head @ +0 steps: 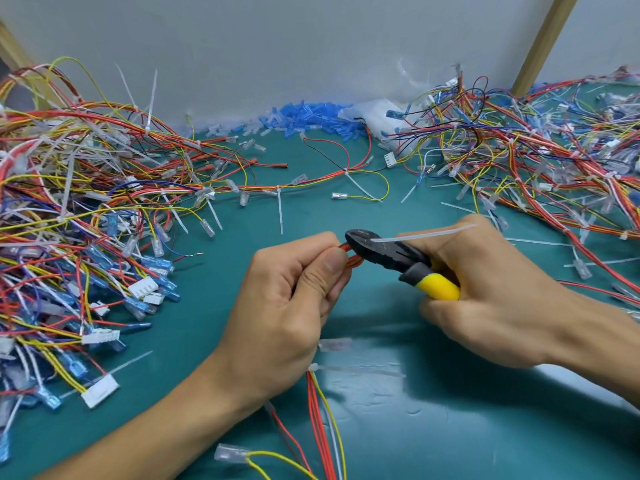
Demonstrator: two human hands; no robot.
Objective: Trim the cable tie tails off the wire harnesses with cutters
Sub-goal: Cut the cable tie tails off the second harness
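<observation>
Both hands curled: left (294, 292) pinching harness (351, 259), right (491, 289) gripping cutters (391, 252).

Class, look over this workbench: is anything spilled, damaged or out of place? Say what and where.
Blue and clear sleeves lie spilled against the back wall, and loose tie tails litter the mat; nothing looks damaged.

Second handle of the cutters (398, 259) inside right hand (502, 296); harness wires (320, 427) beyond bottom edge.
</observation>
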